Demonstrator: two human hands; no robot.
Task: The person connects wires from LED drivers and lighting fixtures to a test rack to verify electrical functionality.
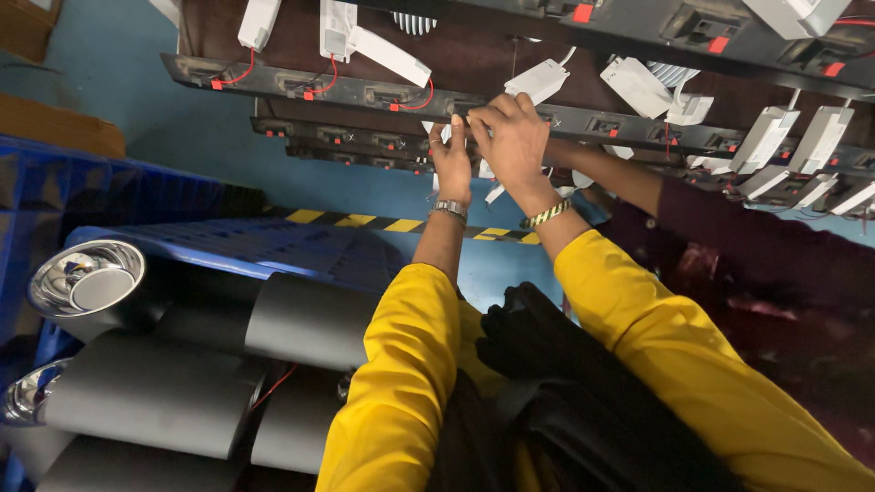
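Both my arms, in yellow sleeves, reach up to a dark rail [301, 84] fitted with sockets and red-wired connectors. My right hand [509, 138] rests its fingers on the rail just below a white driver box [540, 80]. My left hand [451, 162], with a metal watch on the wrist, pinches a small white part [441, 133] under the same rail. What my right fingers grip is hidden by the hand itself.
Several white driver boxes [764, 138] hang along the rails. Black cylindrical lamp housings [155, 392] with chrome reflectors [87, 276] lie in a blue crate [55, 187] at the lower left. Another person's arm in a dark maroon sleeve [756, 246] reaches in from the right.
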